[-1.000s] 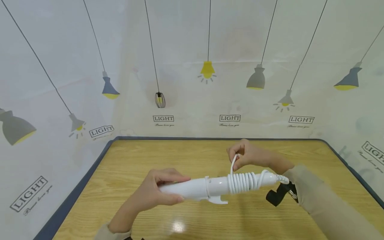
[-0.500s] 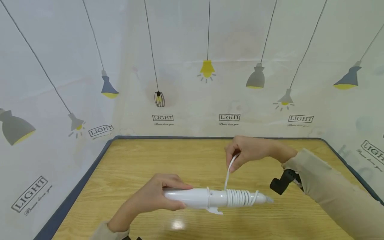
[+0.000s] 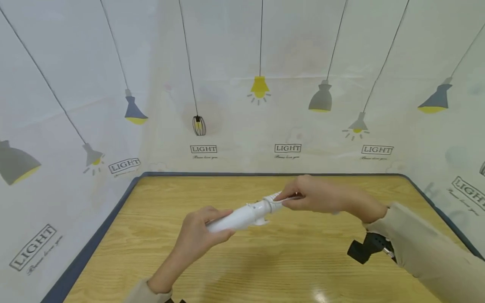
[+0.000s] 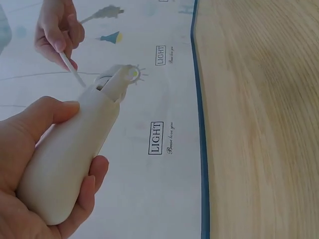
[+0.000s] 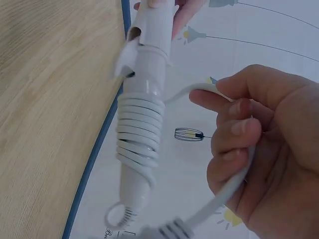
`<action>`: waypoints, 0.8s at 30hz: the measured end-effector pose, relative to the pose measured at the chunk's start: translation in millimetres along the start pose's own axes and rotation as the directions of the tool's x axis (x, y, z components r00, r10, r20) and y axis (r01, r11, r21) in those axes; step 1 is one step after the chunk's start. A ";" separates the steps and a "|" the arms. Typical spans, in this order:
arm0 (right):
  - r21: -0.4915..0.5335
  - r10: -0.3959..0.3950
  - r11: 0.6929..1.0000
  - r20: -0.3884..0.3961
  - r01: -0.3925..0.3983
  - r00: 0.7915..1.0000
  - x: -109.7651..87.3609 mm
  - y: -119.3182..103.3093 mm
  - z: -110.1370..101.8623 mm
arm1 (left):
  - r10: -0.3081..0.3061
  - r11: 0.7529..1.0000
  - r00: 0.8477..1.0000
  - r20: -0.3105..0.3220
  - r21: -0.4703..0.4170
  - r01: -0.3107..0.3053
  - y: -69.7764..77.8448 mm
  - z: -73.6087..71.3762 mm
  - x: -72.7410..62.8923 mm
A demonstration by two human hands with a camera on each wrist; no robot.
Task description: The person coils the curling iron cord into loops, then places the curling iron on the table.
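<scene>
My left hand (image 3: 197, 233) grips a white curling iron (image 3: 238, 216) by its thick, rounded end, thumb along one side and fingers curled round the other. A small lever (image 5: 127, 59) sticks out near its middle. Several turns of white cord (image 5: 139, 124) are wound tightly round the slimmer handle. With thumb and fingers, my right hand (image 3: 318, 195) pinches the loose length of the cord beside these turns, and the cord runs on through the curled fingers. The plug (image 4: 107, 12) dangles past the right hand in the left wrist view. In the head view, the right hand hides most of the coil.
Below both hands lies a wood-grain table (image 3: 265, 261) with a dark blue edge (image 3: 242, 174). Behind it rises a pale wall covering (image 3: 235, 97) printed with hanging lamps. A black wrist camera (image 3: 365, 248) hangs beneath the right sleeve.
The curling iron has tilted, its handle end swinging up and away from level. My right hand, earlier drawing the cord upward above the coil, has come down close over it.
</scene>
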State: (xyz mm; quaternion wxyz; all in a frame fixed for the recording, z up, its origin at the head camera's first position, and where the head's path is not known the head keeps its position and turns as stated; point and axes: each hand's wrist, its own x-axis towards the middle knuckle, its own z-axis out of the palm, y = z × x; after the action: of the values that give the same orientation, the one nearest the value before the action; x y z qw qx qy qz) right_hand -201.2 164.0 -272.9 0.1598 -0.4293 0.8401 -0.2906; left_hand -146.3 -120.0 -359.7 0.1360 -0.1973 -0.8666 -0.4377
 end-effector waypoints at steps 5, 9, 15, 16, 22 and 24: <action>0.126 -0.011 0.992 -0.100 0.023 0.995 -10.0 -2.4 14.0 | -0.055 0.989 0.994 -0.096 -0.145 0.041 1.1 -4.3 4.8; 0.248 -0.075 0.960 -0.212 0.128 0.974 -15.5 4.6 29.5 | -0.123 0.955 0.988 -0.098 -0.281 0.091 5.2 -9.6 8.3; 0.298 -0.170 0.907 -0.390 0.299 0.905 -18.9 21.6 46.6 | -0.186 0.878 0.982 -0.028 -0.453 0.154 9.8 -16.1 10.3; 0.322 -0.178 0.891 -0.403 0.321 0.898 -18.9 25.2 49.2 | -0.188 0.865 0.982 -0.014 -0.476 0.159 10.1 -16.9 10.2; 0.476 -0.149 0.815 -0.380 0.331 0.913 -14.8 45.1 62.1 | -0.125 0.798 0.990 0.063 -0.587 0.138 14.5 -18.3 8.8; 0.528 -0.115 0.794 -0.356 0.301 0.927 -13.0 51.1 63.3 | -0.095 0.782 0.992 0.084 -0.610 0.126 16.5 -18.1 7.7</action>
State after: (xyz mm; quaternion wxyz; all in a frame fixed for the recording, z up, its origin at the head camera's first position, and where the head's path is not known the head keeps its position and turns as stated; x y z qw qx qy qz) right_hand -193.0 176.0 -353.9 0.1160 -0.4015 0.6747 -0.6084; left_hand -144.4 -124.1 -334.4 0.0177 -0.1903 -0.6904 -0.6977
